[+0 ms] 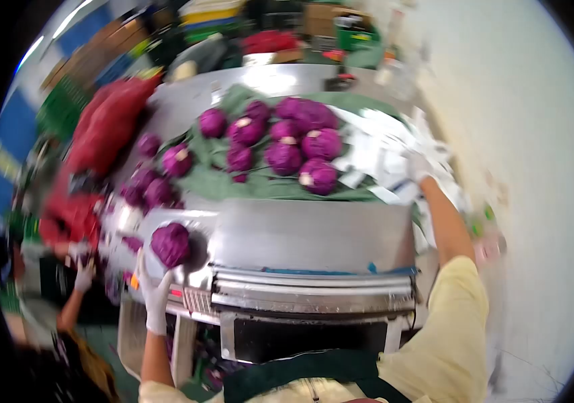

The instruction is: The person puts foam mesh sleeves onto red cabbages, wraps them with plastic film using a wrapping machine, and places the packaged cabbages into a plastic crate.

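Observation:
My left hand (155, 295), in a white glove, is at the lower left, its thumb and fingers apart. It is right beside a red cabbage (170, 244) that sits on a metal plate; whether they touch I cannot tell. My right hand (419, 167), also gloved, reaches into a heap of white strips or bags (384, 138) on the right. Its fingers blend into the white pile and are blurred. Several more red cabbages (283, 156) rest on a green cloth (209, 171) beyond the metal surface.
Before me is a metal wrapping-type machine with rollers (314, 285) and a flat plate (314, 232). Red mesh sacks (109, 124) lie on the left. Another person's gloved hand (84, 275) works at far left. A wall (535, 168) stands on the right, with a bottle (492, 247) near it.

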`<state>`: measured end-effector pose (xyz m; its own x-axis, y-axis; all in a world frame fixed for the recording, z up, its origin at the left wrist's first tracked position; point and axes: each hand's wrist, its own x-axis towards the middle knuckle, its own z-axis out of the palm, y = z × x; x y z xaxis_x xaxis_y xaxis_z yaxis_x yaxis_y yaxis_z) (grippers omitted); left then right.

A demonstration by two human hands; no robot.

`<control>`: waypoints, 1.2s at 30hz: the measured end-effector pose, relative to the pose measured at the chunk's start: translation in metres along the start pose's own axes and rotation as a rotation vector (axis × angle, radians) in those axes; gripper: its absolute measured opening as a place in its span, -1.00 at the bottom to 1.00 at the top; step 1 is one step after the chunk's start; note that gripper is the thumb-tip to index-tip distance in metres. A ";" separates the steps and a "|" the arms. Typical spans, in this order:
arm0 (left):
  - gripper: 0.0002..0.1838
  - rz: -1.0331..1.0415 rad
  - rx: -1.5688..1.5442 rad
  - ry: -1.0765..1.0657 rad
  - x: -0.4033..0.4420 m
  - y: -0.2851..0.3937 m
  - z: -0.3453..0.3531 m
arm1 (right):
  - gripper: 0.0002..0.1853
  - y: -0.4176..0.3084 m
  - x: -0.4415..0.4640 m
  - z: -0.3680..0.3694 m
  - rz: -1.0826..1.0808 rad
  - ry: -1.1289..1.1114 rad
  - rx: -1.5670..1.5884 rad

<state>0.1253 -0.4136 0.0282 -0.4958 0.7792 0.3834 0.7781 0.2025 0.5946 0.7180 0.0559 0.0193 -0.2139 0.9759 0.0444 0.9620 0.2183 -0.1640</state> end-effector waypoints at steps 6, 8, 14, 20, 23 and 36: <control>-0.23 -0.207 0.005 0.132 -0.062 -0.008 -0.008 | -0.52 0.019 0.040 0.039 0.081 -0.117 -0.097; -0.29 -0.244 -0.025 0.170 -0.071 0.008 -0.011 | -0.66 0.013 0.031 0.030 0.095 -0.121 -0.258; -0.62 -0.175 -0.086 0.330 -0.077 0.056 -0.010 | -0.77 0.027 0.014 -0.015 -0.391 0.456 -0.162; -0.75 -0.074 -0.543 0.253 -0.075 0.183 0.006 | -0.85 -0.113 -0.103 -0.130 -0.603 0.616 0.336; -0.73 0.003 -0.831 0.332 -0.065 0.265 0.018 | -0.88 -0.203 -0.201 -0.138 -0.983 0.458 0.313; -0.77 -0.471 -1.460 0.062 -0.134 0.280 0.035 | -0.69 -0.254 -0.324 -0.100 -0.381 -1.074 1.580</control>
<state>0.4227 -0.4407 0.1186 -0.6243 0.7807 -0.0267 -0.4760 -0.3531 0.8055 0.5596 -0.3169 0.1448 -0.9274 0.3479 -0.1378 -0.0151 -0.4027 -0.9152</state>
